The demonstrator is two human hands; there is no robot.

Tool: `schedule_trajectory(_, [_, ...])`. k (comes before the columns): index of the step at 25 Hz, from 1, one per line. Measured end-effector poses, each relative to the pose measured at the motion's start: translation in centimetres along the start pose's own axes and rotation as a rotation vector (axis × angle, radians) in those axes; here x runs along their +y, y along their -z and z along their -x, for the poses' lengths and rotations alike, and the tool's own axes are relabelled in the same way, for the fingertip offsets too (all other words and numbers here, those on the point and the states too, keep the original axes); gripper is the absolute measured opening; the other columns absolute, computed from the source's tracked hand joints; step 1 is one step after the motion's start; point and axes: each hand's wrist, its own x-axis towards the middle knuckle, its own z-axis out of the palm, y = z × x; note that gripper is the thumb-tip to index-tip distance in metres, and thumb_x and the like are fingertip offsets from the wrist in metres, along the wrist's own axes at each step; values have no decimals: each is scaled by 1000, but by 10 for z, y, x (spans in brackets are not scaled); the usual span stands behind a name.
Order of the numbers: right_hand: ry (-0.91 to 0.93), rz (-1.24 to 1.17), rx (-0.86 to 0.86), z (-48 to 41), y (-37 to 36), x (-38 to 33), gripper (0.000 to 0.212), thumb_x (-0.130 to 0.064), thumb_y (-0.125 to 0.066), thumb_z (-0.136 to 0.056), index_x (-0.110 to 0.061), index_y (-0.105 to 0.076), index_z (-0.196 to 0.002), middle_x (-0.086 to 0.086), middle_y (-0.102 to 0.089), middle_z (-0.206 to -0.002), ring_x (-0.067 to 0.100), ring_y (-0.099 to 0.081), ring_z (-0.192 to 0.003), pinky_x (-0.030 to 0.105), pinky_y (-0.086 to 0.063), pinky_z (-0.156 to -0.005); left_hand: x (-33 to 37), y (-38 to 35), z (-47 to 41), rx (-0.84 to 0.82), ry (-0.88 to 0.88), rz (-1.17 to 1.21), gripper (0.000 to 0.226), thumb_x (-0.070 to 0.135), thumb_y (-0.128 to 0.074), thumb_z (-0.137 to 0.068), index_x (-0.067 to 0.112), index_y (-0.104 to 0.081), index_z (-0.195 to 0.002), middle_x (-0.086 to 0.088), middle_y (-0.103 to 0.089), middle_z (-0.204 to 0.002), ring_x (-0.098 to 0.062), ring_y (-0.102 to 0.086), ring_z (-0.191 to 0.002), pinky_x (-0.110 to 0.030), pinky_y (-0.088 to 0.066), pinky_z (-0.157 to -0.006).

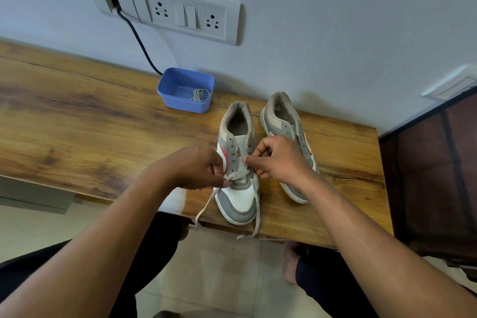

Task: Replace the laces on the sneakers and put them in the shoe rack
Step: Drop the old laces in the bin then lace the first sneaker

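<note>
Two grey, white and red sneakers stand on the wooden table (90,121), toes toward me. The nearer left sneaker (238,196) has a pale lace (241,175) threaded through its lowest eyelets, with both ends trailing over the table's front edge. My left hand (198,168) pinches the lace at the sneaker's left side. My right hand (277,159), its fingers curled, grips the right edge of that sneaker's eyelet row, with the forefinger pointing at the tongue. The right sneaker (284,121) has no lace and is partly hidden behind my right hand.
A blue plastic tub (184,103) holding a coiled lace (200,94) stands near the wall. A black cable (139,41) runs down from the wall socket panel (185,15) behind the tub. A dark cabinet (433,175) stands right of the table. My legs are below the table edge.
</note>
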Motion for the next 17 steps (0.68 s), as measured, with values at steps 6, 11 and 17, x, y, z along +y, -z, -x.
schedule_trajectory(6, [9, -23, -10, 0, -2, -1, 22, -20, -89, -83, -7, -71, -88, 11, -77, -74, 24, -77, -70, 35, -66, -64, 0, 18, 12, -95, 5, 28, 12, 17, -68, -91, 13, -74, -82, 2, -76, -74, -11, -73, -70, -25, -59, -67])
schedule_trajectory(11, [18, -15, 5, 2, 0, -1, 17, -12, -87, -84, -8, -70, -86, 9, -76, -72, 21, -77, -66, 42, -67, -68, 1, 14, 12, -93, 26, 67, 14, 17, -68, -90, 15, -72, -78, 0, -76, -72, -13, -73, -68, -21, -57, -62])
schedule_trajectory(17, [36, 63, 11, 12, -2, -11, 26, -27, -86, -87, -7, -69, -85, 8, -75, -69, 22, -76, -63, 41, -66, -64, 12, 14, 20, -119, -6, 298, 20, 10, -63, -93, 4, -71, -76, -13, -76, -75, -27, -75, -78, -35, -62, -75])
